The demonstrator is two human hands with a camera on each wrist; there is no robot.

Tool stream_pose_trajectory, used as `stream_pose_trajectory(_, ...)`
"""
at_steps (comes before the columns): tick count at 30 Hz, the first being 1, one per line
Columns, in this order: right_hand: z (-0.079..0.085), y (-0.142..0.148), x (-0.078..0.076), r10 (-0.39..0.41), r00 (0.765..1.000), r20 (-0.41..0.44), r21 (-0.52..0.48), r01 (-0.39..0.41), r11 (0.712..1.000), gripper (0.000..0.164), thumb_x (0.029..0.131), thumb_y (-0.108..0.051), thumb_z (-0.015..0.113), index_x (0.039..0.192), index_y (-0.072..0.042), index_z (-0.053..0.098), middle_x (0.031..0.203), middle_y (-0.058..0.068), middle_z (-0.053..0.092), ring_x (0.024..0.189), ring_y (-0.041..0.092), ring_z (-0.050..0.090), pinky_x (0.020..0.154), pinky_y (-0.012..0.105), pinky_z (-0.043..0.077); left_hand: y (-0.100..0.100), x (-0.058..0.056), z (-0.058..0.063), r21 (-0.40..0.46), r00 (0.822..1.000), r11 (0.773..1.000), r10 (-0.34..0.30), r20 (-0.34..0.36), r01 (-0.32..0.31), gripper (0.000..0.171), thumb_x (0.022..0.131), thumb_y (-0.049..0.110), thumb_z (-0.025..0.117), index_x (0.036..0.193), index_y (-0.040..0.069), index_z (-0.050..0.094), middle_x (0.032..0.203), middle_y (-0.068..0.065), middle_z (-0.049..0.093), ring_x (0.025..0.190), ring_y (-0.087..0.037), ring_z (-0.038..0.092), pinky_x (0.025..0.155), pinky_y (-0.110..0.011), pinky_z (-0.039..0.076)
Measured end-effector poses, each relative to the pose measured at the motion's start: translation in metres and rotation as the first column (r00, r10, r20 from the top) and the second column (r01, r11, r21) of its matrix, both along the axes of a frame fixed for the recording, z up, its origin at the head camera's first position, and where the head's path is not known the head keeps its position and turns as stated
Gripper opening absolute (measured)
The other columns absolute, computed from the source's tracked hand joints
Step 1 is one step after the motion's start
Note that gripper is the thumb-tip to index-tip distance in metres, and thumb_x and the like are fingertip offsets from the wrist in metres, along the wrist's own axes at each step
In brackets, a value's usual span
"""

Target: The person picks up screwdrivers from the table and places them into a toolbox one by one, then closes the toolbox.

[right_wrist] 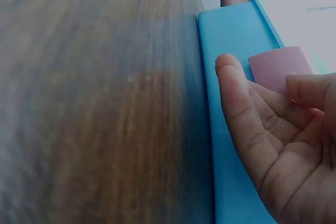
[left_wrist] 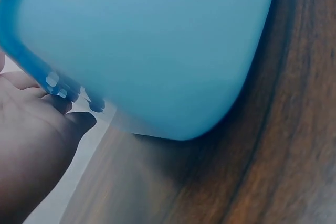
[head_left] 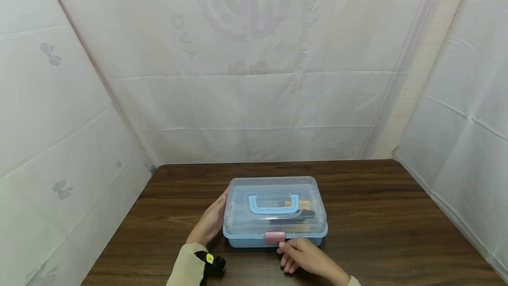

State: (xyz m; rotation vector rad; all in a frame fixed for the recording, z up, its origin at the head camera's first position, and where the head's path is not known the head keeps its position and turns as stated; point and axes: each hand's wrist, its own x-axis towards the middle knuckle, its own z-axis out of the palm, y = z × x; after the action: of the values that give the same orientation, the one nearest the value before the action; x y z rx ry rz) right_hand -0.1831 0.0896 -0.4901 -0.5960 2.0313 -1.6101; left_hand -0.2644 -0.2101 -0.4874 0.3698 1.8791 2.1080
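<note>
A light blue plastic storage box (head_left: 254,242) stands on the wooden table, its clear lid (head_left: 246,189) down and a blue carrying handle (head_left: 274,210) folded flat on top. My left hand (head_left: 211,223) lies along the box's left side, its fingers stretched toward the back corner. At the front, my right hand (head_left: 303,257) has thumb and curled fingers on the lower right edge of the pink latch (right_wrist: 281,69). Through the lid show a yellow-orange item (head_left: 304,205) and a dark item (head_left: 307,213), blurred by the plastic.
The dark wood table (head_left: 381,215) extends around the box. White sheeting hangs as a back wall (head_left: 258,100), with a left wall (head_left: 59,144) and a right wall (head_left: 468,144) beside the table. A black strap (head_left: 210,259) sits at my left wrist.
</note>
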Motion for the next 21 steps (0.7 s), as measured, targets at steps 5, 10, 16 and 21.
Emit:
stream_pose_trajectory(5, 0.008, 0.001, 0.001, 0.034, 0.994, -0.108, 0.097, -0.024, 0.995, 0.04, 0.102, -0.03, 0.045, 0.096, 0.002, 0.068, 0.077, 0.007, 0.069, 0.063, 0.006, 0.063, 0.055, 0.023, 0.055, 0.002, 0.0, 0.004, -0.059, 0.999, 0.997, 0.04, 0.012, -0.039, 0.071, 0.101, 0.052, 0.033, 0.156, 0.016, 0.007, 0.164, -0.002, 0.001, 0.15, -0.024, -0.008, 0.12, -0.051, -0.004)
stream_pose_trajectory(10, 0.029, 0.011, 0.0, 0.136, 0.947, -0.29, 0.217, -0.073, 0.973, 0.038, 0.102, -0.032, 0.043, 0.096, -0.005, 0.069, 0.083, 0.005, 0.07, 0.072, 0.003, 0.063, 0.063, 0.023, 0.054, 0.0, 0.001, 0.014, -0.186, 0.997, 0.979, 0.079, -0.027, -0.082, 0.064, 0.103, 0.048, 0.031, 0.155, 0.016, 0.014, 0.163, -0.004, 0.008, 0.15, -0.027, -0.001, 0.12, -0.053, 0.002)
stream_pose_trajectory(16, 0.059, 0.031, 0.003, 0.254, 0.844, -0.473, 0.345, -0.088, 0.934, 0.038, 0.103, -0.033, 0.042, 0.119, -0.008, 0.065, 0.111, 0.006, 0.07, 0.099, 0.003, 0.062, 0.082, 0.025, 0.054, -0.007, 0.011, 0.03, -0.361, 0.992, 0.926, 0.075, -0.106, -0.108, 0.065, 0.102, 0.051, 0.031, 0.155, 0.017, 0.015, 0.163, -0.004, 0.012, 0.15, -0.026, 0.005, 0.119, -0.055, 0.005)
stream_pose_trajectory(21, 0.081, 0.049, 0.0, 0.239, 0.846, -0.477, 0.336, -0.076, 0.939, 0.041, 0.103, -0.033, 0.042, 0.126, -0.005, 0.062, 0.117, 0.007, 0.069, 0.096, 0.002, 0.062, 0.079, 0.025, 0.055, -0.007, 0.016, 0.044, -0.531, 0.981, 0.835, 0.052, -0.186, -0.145, 0.064, 0.103, 0.049, 0.03, 0.155, 0.019, 0.011, 0.163, -0.005, 0.009, 0.15, -0.029, 0.001, 0.118, -0.06, 0.001)
